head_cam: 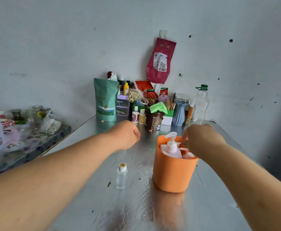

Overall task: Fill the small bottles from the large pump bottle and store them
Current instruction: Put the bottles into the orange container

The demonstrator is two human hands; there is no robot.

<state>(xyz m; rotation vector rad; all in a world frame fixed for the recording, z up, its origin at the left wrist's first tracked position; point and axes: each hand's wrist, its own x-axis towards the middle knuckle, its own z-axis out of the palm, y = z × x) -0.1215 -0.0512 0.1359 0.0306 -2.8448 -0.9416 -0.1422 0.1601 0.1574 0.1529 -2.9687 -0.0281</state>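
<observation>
An orange cup (171, 174) stands on the silver table, right of centre. Inside it leans the large white pump bottle (171, 147), and beside that stand small pinkish bottles (189, 155). My right hand (201, 140) reaches over the cup's far rim with its fingers curled down among the bottles; what they hold is hidden. My left hand (128, 134) hovers above the table left of the cup, curled into a fist with nothing visible in it. A small clear bottle (121, 176) stands upright on the table left of the cup, apart from both hands.
Clutter lines the back wall: a green pouch (106, 100), a brown tub (154, 120), a blue vase (179, 113) and a clear plastic bottle (200, 105). A lower side table (36, 142) on the left holds jars and bags. A red bag (160, 60) hangs on the wall.
</observation>
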